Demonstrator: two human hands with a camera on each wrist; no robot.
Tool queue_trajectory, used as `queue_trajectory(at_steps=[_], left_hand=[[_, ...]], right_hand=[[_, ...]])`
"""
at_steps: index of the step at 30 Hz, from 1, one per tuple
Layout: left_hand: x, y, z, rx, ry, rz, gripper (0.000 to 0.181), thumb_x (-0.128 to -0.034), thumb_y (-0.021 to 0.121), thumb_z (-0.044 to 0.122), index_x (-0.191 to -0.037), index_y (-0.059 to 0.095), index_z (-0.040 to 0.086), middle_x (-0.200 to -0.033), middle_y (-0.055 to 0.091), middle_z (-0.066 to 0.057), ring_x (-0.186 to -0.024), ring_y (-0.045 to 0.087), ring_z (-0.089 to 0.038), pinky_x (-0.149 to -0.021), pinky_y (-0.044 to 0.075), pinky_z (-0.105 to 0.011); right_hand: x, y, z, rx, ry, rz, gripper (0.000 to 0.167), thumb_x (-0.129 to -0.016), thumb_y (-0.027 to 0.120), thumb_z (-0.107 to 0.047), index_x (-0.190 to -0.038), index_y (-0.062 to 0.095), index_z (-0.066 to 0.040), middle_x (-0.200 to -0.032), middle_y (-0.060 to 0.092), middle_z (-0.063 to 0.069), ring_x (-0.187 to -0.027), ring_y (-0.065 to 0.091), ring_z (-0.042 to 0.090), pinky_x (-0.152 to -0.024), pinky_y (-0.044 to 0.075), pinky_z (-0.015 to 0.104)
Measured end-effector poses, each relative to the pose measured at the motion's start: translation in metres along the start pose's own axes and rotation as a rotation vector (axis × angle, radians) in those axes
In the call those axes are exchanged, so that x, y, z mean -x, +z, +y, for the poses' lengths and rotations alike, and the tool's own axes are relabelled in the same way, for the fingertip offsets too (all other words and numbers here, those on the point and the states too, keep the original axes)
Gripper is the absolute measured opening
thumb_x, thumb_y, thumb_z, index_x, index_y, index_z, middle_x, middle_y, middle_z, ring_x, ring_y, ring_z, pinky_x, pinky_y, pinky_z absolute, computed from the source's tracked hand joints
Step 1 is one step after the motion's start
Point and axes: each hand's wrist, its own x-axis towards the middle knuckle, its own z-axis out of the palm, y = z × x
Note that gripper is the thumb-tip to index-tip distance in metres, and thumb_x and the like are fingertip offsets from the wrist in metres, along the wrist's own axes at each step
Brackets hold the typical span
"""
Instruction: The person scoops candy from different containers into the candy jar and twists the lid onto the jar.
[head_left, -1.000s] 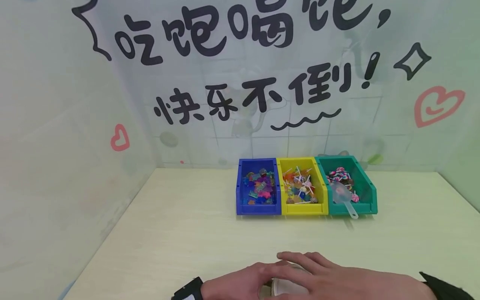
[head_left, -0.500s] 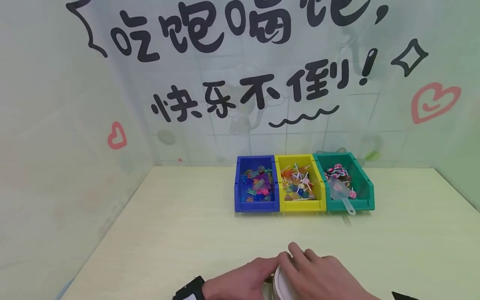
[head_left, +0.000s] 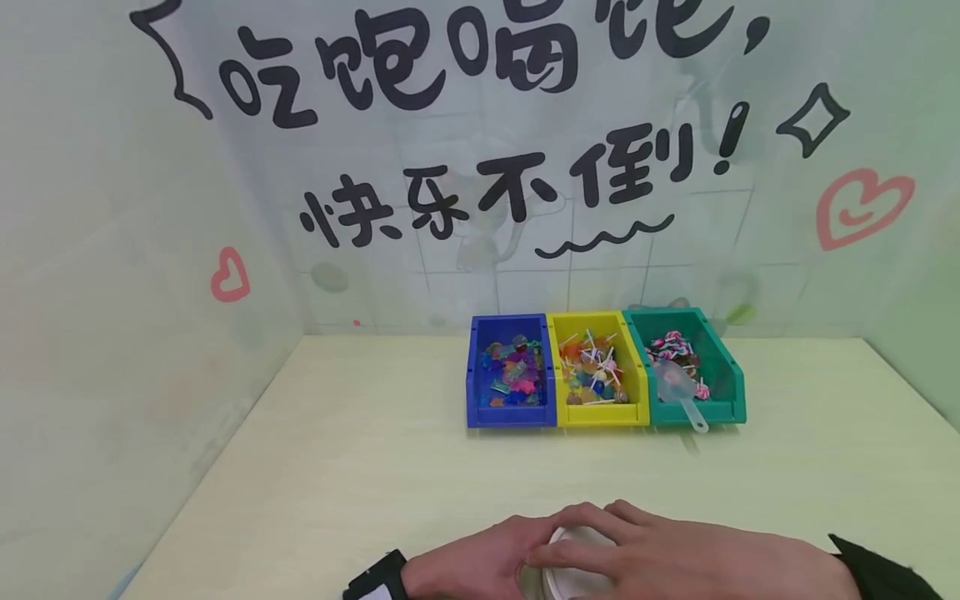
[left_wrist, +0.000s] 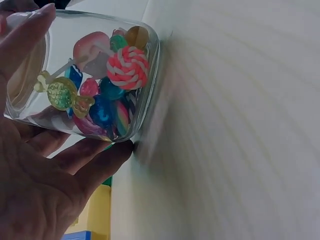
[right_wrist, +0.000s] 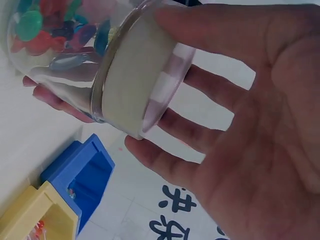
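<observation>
A clear jar [right_wrist: 70, 82] sits low in front of me, with a pale lid [right_wrist: 135, 70] on its mouth. My left hand [head_left: 476, 557] grips the jar's body, thumb on one side and fingers on the other. My right hand [head_left: 675, 554] holds the lid from above, its fingers spread around the rim. Through the wall in the left wrist view show a pink-and-white swirl lollipop [left_wrist: 127, 68], a yellow-green wrapped candy [left_wrist: 62, 93] and several other colourful sweets. In the head view, both hands cover most of the jar.
At the back of the pale table [head_left: 337, 450] stand a blue bin [head_left: 512, 417], a yellow bin [head_left: 606, 415] and a green bin [head_left: 727, 408], joined in a row and holding sweets. A translucent scoop [head_left: 678, 385] lies in the green bin. A printed curtain [head_left: 360, 292] hangs behind.
The right hand turned inward over the lid, its wrist swinging down, then swung back outward with fingers spread across it. The left hand stayed on the jar.
</observation>
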Motion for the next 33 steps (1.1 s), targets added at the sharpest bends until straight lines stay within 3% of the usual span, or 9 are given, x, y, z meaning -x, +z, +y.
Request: queue_trajectory(at_steps=[5, 9, 12, 15, 20, 25, 29, 33], left_hand=[[0.002, 0.001, 0.002, 0.035, -0.048, 0.002, 0.071, -0.0847, 0.056, 0.064, -0.146, 0.025, 0.045, -0.133, 0.053, 0.023, -0.118, 0.047, 0.008, -0.098, 0.043, -0.022], [0.002, 0.004, 0.003, 0.059, -0.049, 0.03, 0.058, -0.0864, 0.058, 0.059, -0.14, 0.039, 0.047, -0.139, 0.049, 0.023, -0.122, 0.046, 0.006, -0.099, 0.044, -0.025], [0.001, 0.007, 0.005, 0.093, -0.038, 0.049, 0.048, -0.0882, 0.058, 0.055, -0.134, 0.048, 0.046, -0.145, 0.043, 0.022, -0.124, 0.045, 0.005, -0.097, 0.045, -0.023], [0.002, 0.009, 0.007, 0.124, -0.044, 0.067, 0.045, -0.0892, 0.058, 0.054, -0.132, 0.047, 0.047, -0.15, 0.036, 0.021, -0.127, 0.043, 0.004, -0.096, 0.046, -0.021], [0.002, 0.013, 0.013, 0.129, -0.069, 0.118, 0.041, -0.0905, 0.057, 0.052, -0.13, 0.048, 0.047, -0.15, 0.035, 0.022, -0.133, 0.039, 0.002, -0.1, 0.045, -0.025], [0.004, 0.016, 0.017, 0.141, -0.048, 0.136, 0.047, -0.0925, 0.054, 0.052, -0.137, 0.04, 0.046, -0.143, 0.045, 0.024, -0.122, 0.049, 0.005, -0.093, 0.047, -0.02], [0.005, 0.018, 0.018, 0.157, -0.066, 0.152, 0.052, -0.0917, 0.055, 0.052, -0.14, 0.036, 0.047, -0.132, 0.055, 0.024, -0.106, 0.057, 0.006, -0.086, 0.049, -0.018], [0.005, 0.02, 0.017, 0.161, -0.121, 0.183, 0.056, -0.0903, 0.058, 0.052, -0.14, 0.034, 0.047, -0.13, 0.057, 0.023, -0.103, 0.059, 0.006, -0.085, 0.05, -0.018]], right_hand=[[-0.001, -0.002, -0.003, 0.014, 0.002, 0.067, 0.062, -0.091, 0.034, -0.067, -0.146, 0.03, -0.04, -0.145, 0.034, -0.017, -0.124, 0.038, 0.01, -0.087, 0.051, 0.03], [-0.003, 0.0, -0.005, -0.027, 0.066, 0.079, 0.064, -0.089, 0.034, -0.07, -0.145, 0.032, -0.038, -0.131, 0.04, -0.017, -0.112, 0.042, 0.006, -0.077, 0.05, 0.021], [-0.004, 0.002, -0.004, -0.007, 0.057, 0.088, 0.051, -0.09, 0.034, -0.07, -0.133, 0.046, -0.045, -0.122, 0.041, -0.015, -0.105, 0.041, 0.006, -0.07, 0.043, 0.016], [-0.005, 0.004, -0.003, 0.027, 0.038, 0.108, 0.043, -0.091, 0.034, -0.068, -0.128, 0.048, -0.051, -0.12, 0.04, -0.013, -0.101, 0.039, 0.006, -0.065, 0.037, 0.012], [-0.004, 0.01, -0.006, -0.144, 0.162, 0.099, 0.06, -0.087, 0.038, -0.073, -0.141, 0.033, -0.046, -0.115, 0.038, -0.013, -0.095, 0.04, 0.003, -0.063, 0.038, 0.012], [-0.006, 0.019, -0.006, -0.23, 0.244, 0.111, 0.067, -0.082, 0.041, -0.077, -0.141, 0.032, -0.045, -0.113, 0.037, -0.012, -0.099, 0.039, 0.003, -0.065, 0.042, 0.015], [-0.007, 0.025, -0.008, -0.174, 0.218, 0.198, 0.059, -0.084, 0.042, -0.073, -0.138, 0.033, -0.052, -0.115, 0.037, -0.011, -0.105, 0.035, 0.005, -0.068, 0.043, 0.017], [-0.01, 0.031, -0.009, 0.005, 0.141, 0.308, 0.045, -0.088, 0.042, -0.069, -0.132, 0.036, -0.061, -0.127, 0.041, -0.009, -0.107, 0.031, 0.009, -0.07, 0.04, 0.016]])
